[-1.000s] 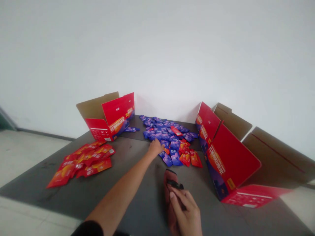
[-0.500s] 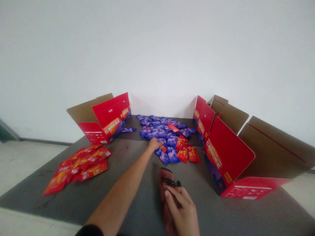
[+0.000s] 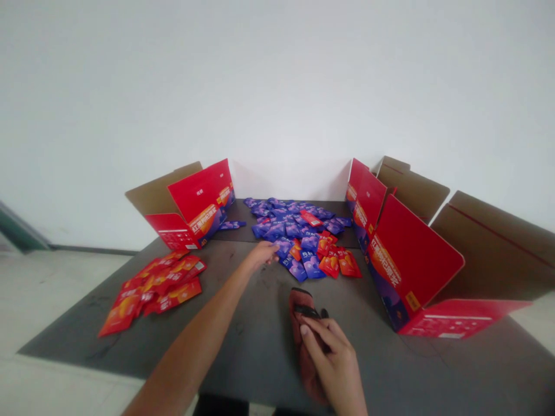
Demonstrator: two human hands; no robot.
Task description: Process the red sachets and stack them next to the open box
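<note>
My left hand [image 3: 262, 254] reaches to the near left edge of the pile of purple sachets [image 3: 277, 228]. Its fingers are closed at the left edge of one purple sachet [image 3: 285, 247], and the exact grip is small and partly hidden. Close to me, my right hand [image 3: 332, 346] is shut on a long, soft, dusty-red pouch [image 3: 303, 332] with a black strap, thumb and fingers pinching near the strap. Several red-orange sachets [image 3: 329, 263] lie at the pile's near right side, and one red sachet [image 3: 311, 218] rests on top of it.
A heap of red-orange sachets [image 3: 151, 289] lies at the left of the grey table [image 3: 247, 329]. Behind it stands an open red carton [image 3: 202, 199]. More open red cartons [image 3: 399, 260] line the right side. A white wall [image 3: 286, 86] rises at the back.
My left hand has drawn back a little to the left from over the purple sachets. My right hand still holds the pouch. The whole view has shifted slightly.
</note>
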